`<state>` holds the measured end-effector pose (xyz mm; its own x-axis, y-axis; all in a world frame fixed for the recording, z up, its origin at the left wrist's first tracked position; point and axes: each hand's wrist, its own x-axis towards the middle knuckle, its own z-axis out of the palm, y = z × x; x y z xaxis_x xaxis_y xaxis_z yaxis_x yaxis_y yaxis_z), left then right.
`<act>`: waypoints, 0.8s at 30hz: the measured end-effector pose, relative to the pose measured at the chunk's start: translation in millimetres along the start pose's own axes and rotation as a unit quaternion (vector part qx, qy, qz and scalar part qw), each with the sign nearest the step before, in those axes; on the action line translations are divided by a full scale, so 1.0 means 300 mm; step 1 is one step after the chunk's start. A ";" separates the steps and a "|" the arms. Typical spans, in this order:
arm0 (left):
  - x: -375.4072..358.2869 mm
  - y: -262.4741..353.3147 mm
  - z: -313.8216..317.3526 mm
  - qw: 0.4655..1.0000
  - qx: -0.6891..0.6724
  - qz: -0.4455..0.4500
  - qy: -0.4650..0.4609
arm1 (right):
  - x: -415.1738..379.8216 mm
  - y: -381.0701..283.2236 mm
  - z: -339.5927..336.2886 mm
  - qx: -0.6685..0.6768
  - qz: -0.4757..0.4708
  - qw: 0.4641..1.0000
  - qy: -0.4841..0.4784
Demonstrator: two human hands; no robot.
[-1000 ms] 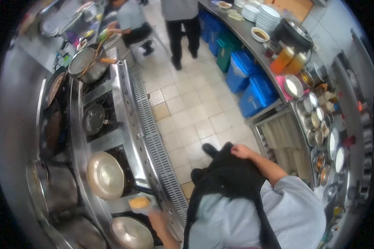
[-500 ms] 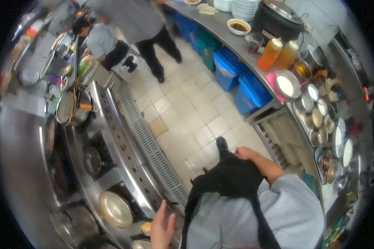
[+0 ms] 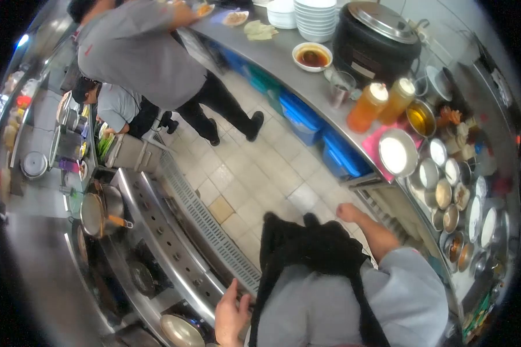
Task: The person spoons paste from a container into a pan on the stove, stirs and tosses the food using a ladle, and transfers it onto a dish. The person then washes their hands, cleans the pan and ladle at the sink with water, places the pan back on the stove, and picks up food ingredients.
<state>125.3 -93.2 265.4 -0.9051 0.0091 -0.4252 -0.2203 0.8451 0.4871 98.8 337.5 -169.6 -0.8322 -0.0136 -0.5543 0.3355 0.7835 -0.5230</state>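
Observation:
My left hand (image 3: pixel 232 314) is low in the picture beside the steel stove front (image 3: pixel 179 272), palm turned inward, fingers loosely apart and nothing in them. Near it on the stove lies a shiny round pan (image 3: pixel 181 331). My right hand (image 3: pixel 347 213) hangs out in front of my black apron (image 3: pixel 312 246), over the tiled floor; its fingers are curled in and no object shows in it. Right of that hand is the counter with metal bowls of ingredients, among them a bowl of white content (image 3: pixel 397 153).
A standing person (image 3: pixel 139 55) leans over the far counter, and another person (image 3: pixel 118 107) crouches at far left. Blue bins (image 3: pixel 341 155) sit under the right counter. Sauce bottles (image 3: pixel 367 108), a black pot (image 3: pixel 376 49) and stacked white bowls (image 3: pixel 315 20) stand on it.
The view has moved forward along the aisle, so the people, counter and bottles appear nearer and the stove pans lower. The standing person now has an arm out over the counter.

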 end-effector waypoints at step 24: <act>1.517 0.315 -0.316 0.918 0.052 0.385 -0.081 | 0.224 -0.449 -0.257 0.180 0.172 0.958 0.144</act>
